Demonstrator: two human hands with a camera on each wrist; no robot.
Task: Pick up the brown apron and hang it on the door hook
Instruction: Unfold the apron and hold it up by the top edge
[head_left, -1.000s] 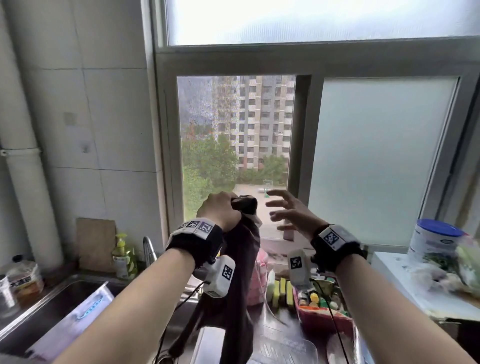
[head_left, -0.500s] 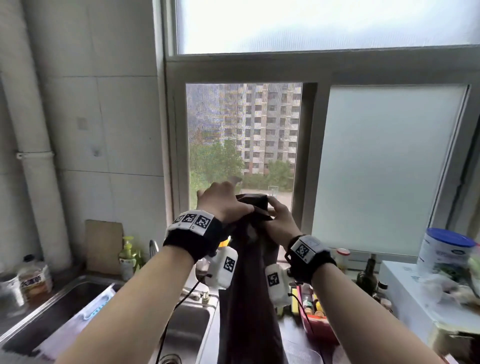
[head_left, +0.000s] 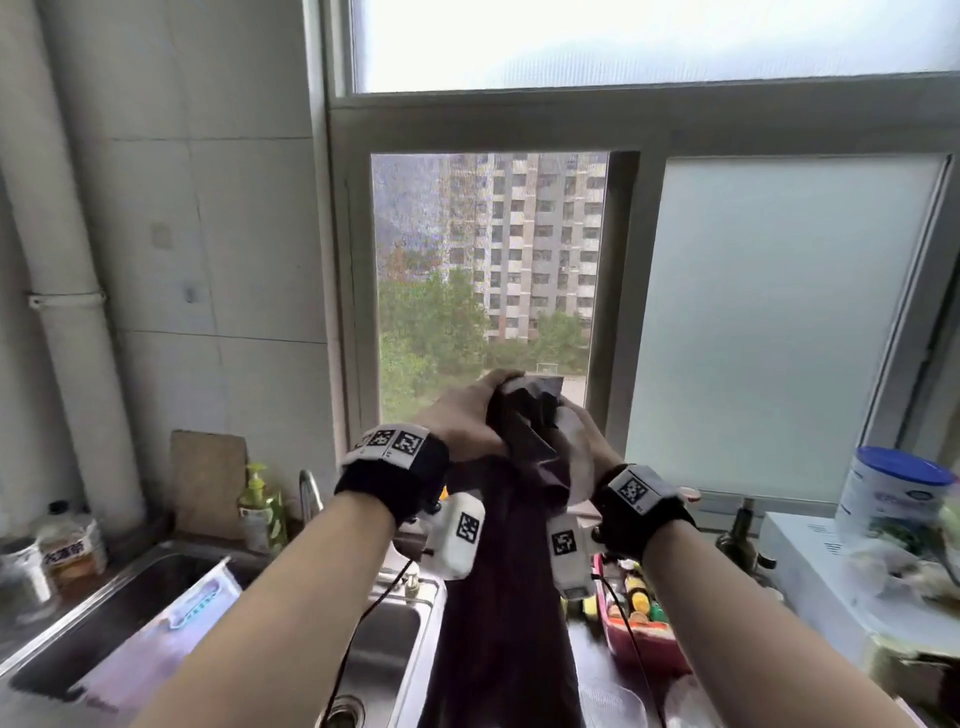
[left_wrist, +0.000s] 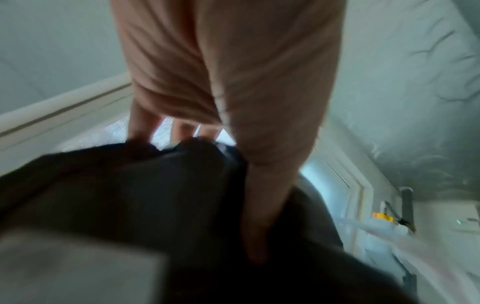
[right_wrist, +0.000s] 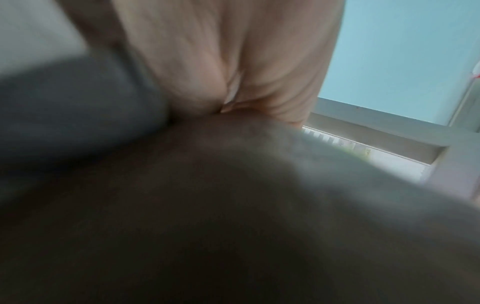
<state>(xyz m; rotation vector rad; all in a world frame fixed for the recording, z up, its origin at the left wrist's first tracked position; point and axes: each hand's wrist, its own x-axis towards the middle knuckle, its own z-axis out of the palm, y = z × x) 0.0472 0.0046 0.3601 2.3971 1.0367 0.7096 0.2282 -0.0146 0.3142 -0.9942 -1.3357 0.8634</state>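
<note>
While it hangs over the sink (head_left: 130, 613), one brown apron (head_left: 509, 597) is clutched by two hands, left hand (head_left: 462, 421) and right hand (head_left: 582, 441).

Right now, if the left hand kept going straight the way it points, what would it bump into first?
Probably the window. The left hand, gripping the brown apron, points forward at the clear pane; nothing visible lies between, though depth is hard to judge.

Bare forearms; black wristbands (head_left: 395, 480) with square-code tags; white wrist cameras (head_left: 460, 535), thin black cables (head_left: 363, 618).
</note>
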